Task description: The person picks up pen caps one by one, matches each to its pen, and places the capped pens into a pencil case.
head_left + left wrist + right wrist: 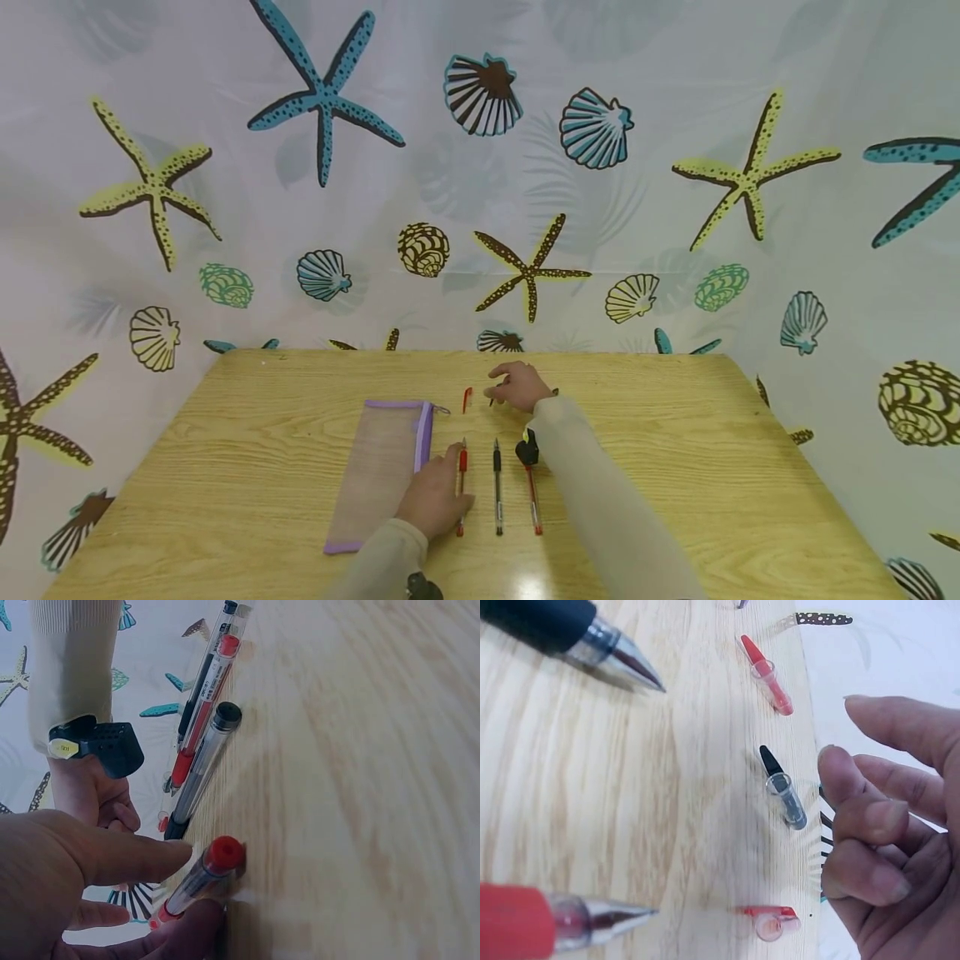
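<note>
My left hand (431, 498) rests beside a red pen (462, 467) lying on the table, with thumb and fingers on either side of its barrel. In the left wrist view the thumb stands slightly off that red pen (201, 876). To its right lie an uncapped black pen (498, 483) and a second red pen (533, 500), partly hidden by the right wrist. My right hand (519, 387) hovers at the table's far side, fingers loosely bent with nothing between them. Near it in the right wrist view lie a black pen cap (786, 799) and two red caps, one upright-looking (771, 922).
A mesh pouch (378, 475) with purple trim and a zipper lies left of the pens. Another dark pen (202, 675) shows at the row's far end in the left wrist view. A patterned curtain (480, 183) hangs behind the wooden table (247, 467).
</note>
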The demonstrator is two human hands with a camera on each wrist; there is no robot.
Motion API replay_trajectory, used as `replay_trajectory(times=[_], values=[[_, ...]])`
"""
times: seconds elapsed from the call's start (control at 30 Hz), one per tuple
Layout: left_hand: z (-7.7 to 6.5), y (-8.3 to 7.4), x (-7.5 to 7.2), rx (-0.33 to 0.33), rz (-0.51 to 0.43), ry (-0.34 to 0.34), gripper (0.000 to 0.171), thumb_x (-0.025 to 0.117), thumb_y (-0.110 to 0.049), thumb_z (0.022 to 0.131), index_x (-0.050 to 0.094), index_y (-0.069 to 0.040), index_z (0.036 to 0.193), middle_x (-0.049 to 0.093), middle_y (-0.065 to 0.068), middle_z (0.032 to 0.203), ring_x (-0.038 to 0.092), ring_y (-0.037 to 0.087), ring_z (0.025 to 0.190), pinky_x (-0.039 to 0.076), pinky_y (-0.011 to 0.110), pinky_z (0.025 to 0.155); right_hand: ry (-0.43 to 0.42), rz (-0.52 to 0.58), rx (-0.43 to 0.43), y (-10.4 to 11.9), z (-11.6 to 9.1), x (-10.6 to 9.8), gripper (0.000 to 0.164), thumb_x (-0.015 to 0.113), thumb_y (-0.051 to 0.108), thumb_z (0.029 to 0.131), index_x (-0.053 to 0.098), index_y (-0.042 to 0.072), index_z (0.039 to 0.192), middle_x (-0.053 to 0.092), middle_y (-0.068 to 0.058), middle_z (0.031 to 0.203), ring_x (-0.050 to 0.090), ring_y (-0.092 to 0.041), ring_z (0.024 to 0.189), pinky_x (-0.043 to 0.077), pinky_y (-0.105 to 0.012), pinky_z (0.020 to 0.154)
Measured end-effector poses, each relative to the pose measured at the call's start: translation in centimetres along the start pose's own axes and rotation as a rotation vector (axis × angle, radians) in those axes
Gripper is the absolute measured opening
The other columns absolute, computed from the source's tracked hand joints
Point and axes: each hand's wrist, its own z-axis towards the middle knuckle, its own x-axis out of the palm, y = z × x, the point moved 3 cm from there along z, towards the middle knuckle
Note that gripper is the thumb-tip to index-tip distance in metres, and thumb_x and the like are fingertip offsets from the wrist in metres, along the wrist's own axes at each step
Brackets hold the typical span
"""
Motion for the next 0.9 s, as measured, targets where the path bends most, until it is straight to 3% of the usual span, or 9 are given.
replay_trajectory(times=[0.13, 0.2, 0.23, 0.33, 0.5, 0.73, 0.9], values=[[0.1, -0.1, 0.2, -0.032, 0.004, 0.000, 0.075, 0.080, -0.012, 0.076, 0.041, 0.004, 0.137, 0.062, 0.025, 0.106, 0.062, 0.039, 0.093, 0.053, 0.051, 0.081, 0.006, 0.004, -0.005, 0.1, 0.2, 0.4, 0.042, 0.063, 0.017, 0.094, 0.056, -0.003, 0.129, 0.071, -0.013, 0.088, 0.068, -0.027, 0.080, 0.051, -0.044, 0.085], [0.1, -0.1, 0.3, -0.045, 0.001, -0.003, 0.075, 0.080, -0.011, 0.075, 0.040, 0.005, 0.137, 0.062, 0.025, 0.106, 0.062, 0.038, 0.093, 0.052, 0.051, 0.082, 0.006, -0.003, -0.003, 0.1, 0.5, 0.6, 0.041, 0.064, 0.018, 0.094, 0.057, -0.002, 0.129, 0.071, -0.012, 0.088, 0.068, -0.025, 0.078, 0.052, -0.041, 0.081], [0.1, -0.1, 0.4, -0.052, 0.003, -0.004, 0.076, 0.080, -0.011, 0.075, 0.040, 0.005, 0.138, 0.062, 0.025, 0.106, 0.062, 0.038, 0.093, 0.052, 0.051, 0.082, 0.007, -0.002, 0.001, 0.2, 0.6, 0.7, 0.041, 0.064, 0.018, 0.093, 0.057, -0.002, 0.129, 0.070, -0.011, 0.088, 0.067, -0.025, 0.077, 0.053, -0.038, 0.072], [0.1, -0.1, 0.4, -0.064, -0.004, -0.015, 0.077, 0.080, -0.009, 0.075, 0.039, 0.006, 0.138, 0.063, 0.022, 0.101, 0.063, 0.035, 0.088, 0.053, 0.049, 0.080, 0.001, -0.013, 0.008, 0.4, 0.9, 0.9, 0.041, 0.065, 0.019, 0.093, 0.058, 0.000, 0.129, 0.070, -0.009, 0.087, 0.067, -0.022, 0.075, 0.052, -0.032, 0.067], [0.3, 0.0, 0.5, -0.083, -0.015, -0.030, 0.075, 0.076, -0.005, 0.075, 0.038, 0.006, 0.138, 0.064, 0.017, 0.087, 0.061, 0.026, 0.076, 0.054, 0.043, 0.072, 0.015, -0.011, 0.018, 0.7, 1.3, 1.2, 0.040, 0.064, 0.018, 0.094, 0.058, 0.000, 0.129, 0.069, -0.011, 0.084, 0.066, -0.023, 0.075, 0.051, -0.032, 0.067], [0.2, -0.1, 0.6, -0.147, -0.089, 0.009, 0.076, 0.066, 0.000, 0.075, 0.031, 0.006, 0.143, 0.057, 0.006, 0.066, 0.055, 0.017, 0.048, 0.047, 0.032, 0.053, 0.044, 0.005, 0.027, 1.3, 1.3, 1.6, 0.041, 0.063, 0.017, 0.094, 0.056, 0.000, 0.131, 0.070, -0.015, 0.083, 0.066, -0.027, 0.077, 0.053, -0.033, 0.069], [0.0, -0.1, 0.5, -0.122, -0.067, -0.021, 0.076, 0.067, -0.002, 0.072, 0.034, 0.007, 0.140, 0.060, 0.010, 0.071, 0.053, 0.018, 0.053, 0.048, 0.034, 0.054, 0.045, -0.036, 0.043, 1.3, 1.4, 1.9, 0.040, 0.062, 0.019, 0.094, 0.057, 0.002, 0.130, 0.070, -0.011, 0.084, 0.065, -0.021, 0.076, 0.052, -0.033, 0.070]])
